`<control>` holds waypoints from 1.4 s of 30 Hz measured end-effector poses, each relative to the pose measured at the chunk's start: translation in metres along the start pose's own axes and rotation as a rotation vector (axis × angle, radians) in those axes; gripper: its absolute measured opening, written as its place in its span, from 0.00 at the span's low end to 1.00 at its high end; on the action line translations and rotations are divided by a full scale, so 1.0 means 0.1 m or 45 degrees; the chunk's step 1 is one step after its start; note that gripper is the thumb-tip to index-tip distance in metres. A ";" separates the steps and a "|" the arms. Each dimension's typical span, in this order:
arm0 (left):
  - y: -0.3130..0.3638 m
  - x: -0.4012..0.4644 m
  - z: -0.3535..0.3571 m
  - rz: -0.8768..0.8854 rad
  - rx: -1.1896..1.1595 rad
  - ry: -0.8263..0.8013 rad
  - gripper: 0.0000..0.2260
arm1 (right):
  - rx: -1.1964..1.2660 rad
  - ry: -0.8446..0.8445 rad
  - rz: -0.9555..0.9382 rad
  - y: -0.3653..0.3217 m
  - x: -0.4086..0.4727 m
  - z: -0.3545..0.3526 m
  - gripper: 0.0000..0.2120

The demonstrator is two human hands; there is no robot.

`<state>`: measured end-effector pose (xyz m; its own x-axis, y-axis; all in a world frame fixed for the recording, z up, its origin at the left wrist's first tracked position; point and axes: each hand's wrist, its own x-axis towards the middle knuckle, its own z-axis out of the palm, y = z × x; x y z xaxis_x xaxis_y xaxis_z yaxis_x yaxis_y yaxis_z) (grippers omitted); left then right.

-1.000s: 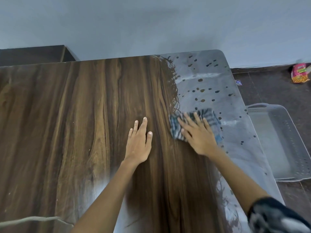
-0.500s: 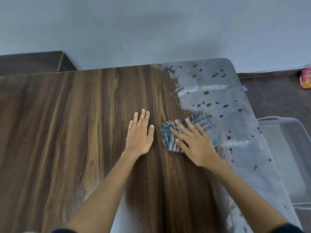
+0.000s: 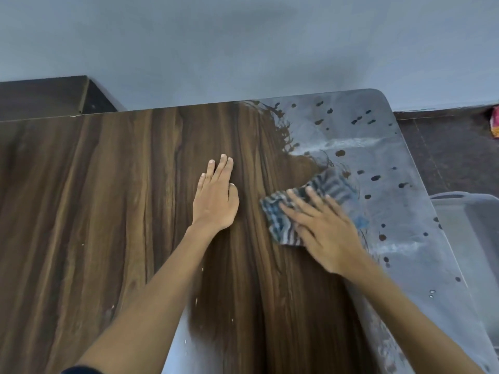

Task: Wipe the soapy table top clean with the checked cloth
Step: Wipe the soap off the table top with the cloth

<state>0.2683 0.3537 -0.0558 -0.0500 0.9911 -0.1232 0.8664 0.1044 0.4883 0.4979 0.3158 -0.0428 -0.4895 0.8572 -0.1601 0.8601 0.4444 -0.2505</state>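
Observation:
The dark wood-grain table top [image 3: 108, 198] fills most of the head view. Its right part is covered by a grey soapy film [image 3: 378, 147] dotted with dark bare spots. The blue-and-white checked cloth [image 3: 286, 220] lies flat at the film's left border. My right hand [image 3: 324, 233] presses down on the cloth with fingers spread and hides its near right part. My left hand [image 3: 216, 201] rests flat on bare wood just left of the cloth, fingers together, holding nothing.
A grey wall runs behind the table. A dark cabinet [image 3: 48, 98] stands at the back left. Right of the table, on the dark floor, sits a grey plastic tray [image 3: 464, 238]; a pink packet [image 3: 495, 122] lies farther back. A grey patch [image 3: 183, 341] shows between my forearms.
My right hand has slid the cloth leftward and slightly nearer, off the soapy film towards bare wood. My left hand stays flat in place. The camera has tilted, shifting the table lower in view.

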 end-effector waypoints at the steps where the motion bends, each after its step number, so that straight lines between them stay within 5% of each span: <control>1: 0.00 0.04 0.01 -0.001 0.014 0.008 0.23 | -0.033 0.019 0.081 0.12 0.08 -0.06 0.24; 7: 0.02 0.23 0.02 0.019 0.120 -0.010 0.23 | -0.061 0.033 0.409 0.33 1.30 -0.29 0.23; 14: 0.00 0.53 -0.01 0.047 0.163 0.007 0.23 | -0.063 0.079 -0.088 -0.18 0.65 -0.04 0.24; 17: -0.01 0.64 -0.01 0.044 0.184 0.030 0.22 | -0.059 0.043 0.043 0.15 0.59 -0.09 0.23; 23: 0.01 0.83 -0.05 0.113 0.288 -0.009 0.22 | -0.041 0.070 0.400 0.43 1.78 -0.36 0.23; 31: -0.05 0.94 -0.01 0.162 0.291 0.066 0.22 | -0.091 0.144 -0.023 0.07 1.37 -0.15 0.26; 37: -0.06 0.92 0.05 0.154 0.302 0.135 0.22 | -0.068 0.132 0.413 0.55 1.88 -0.39 0.23; 42: -0.05 0.89 0.05 0.133 0.225 0.212 0.22 | -0.037 0.099 0.291 0.16 2.37 -0.37 0.23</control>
<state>0.2624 0.4411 -0.0731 -0.0242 0.9972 0.0710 0.9437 -0.0006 0.3308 0.4008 0.5353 -0.0491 -0.2698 0.9534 -0.1349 0.9516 0.2426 -0.1884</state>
